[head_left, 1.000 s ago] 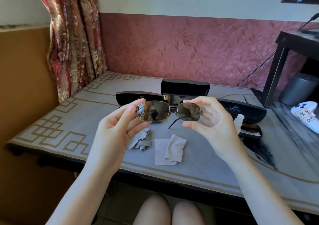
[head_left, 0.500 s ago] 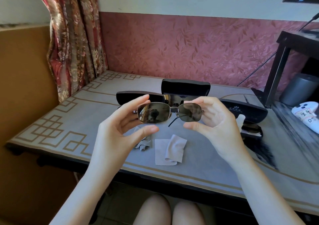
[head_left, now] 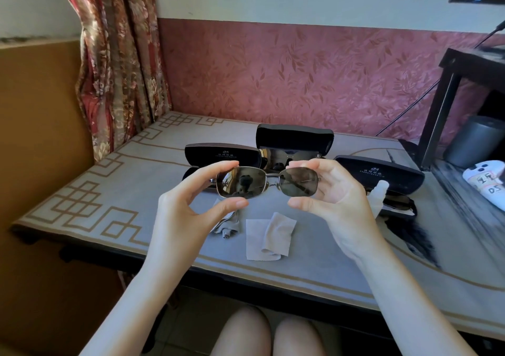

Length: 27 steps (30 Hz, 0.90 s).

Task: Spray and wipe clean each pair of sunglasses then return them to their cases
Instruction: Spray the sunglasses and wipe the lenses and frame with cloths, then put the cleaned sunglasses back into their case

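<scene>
One table draped in grey cloth with gold fretwork. Three black hard-shell cases, open: ten-o'clock case, base hidden behind a hand; twelve-o'clock case and two-o'clock case, each holding a dark pair. Left hand and right hand: fingertips and thumbs are pinched on the lens rims of metal-framed brown-lensed sunglasses, raised above the table. Grey wiping cloth at six o'clock; white spray bottle at three. Held pair is judged not yet cased.

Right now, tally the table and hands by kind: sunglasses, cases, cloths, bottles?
Cases: 3 - left case, middle case, right case
Sunglasses: 3 - held pair, middle-case pair, right-case pair
Cloths: 2 - crumpled cloth, flat cloth
Spray bottle: 1
Total: 9
</scene>
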Motion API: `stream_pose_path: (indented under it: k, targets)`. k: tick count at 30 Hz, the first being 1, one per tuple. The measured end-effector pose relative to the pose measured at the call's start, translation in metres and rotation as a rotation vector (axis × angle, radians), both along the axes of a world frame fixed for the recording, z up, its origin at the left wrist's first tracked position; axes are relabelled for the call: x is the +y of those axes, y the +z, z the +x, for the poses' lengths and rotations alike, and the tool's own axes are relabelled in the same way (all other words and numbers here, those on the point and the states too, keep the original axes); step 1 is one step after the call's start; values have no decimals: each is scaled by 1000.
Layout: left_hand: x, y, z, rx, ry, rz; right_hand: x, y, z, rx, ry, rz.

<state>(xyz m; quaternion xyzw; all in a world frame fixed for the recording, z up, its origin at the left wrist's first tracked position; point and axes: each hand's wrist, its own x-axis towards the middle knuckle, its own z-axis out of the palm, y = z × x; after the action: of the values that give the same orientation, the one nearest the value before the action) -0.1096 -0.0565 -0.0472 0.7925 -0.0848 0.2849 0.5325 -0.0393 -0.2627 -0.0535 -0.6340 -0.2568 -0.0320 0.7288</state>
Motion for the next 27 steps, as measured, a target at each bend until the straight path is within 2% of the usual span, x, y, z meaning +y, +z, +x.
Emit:
stream_pose_path:
  k: [7,13,18,22,27]
  targets:
    - [-2,-6,2,34,-65,-204,2,0,-1,14,33,9]
    - [3,-12,7,83,-92,-229,1,-1,-1,-25,21,-56]
    - [15,-12,9,82,-64,-217,7,0,3,-65,-11,-222]
    - [29,-15,15,90,-35,-225,18,8,11,-37,43,-393]
    - [48,-25,29,114,-2,-218,49,15,25,-130,26,-556]
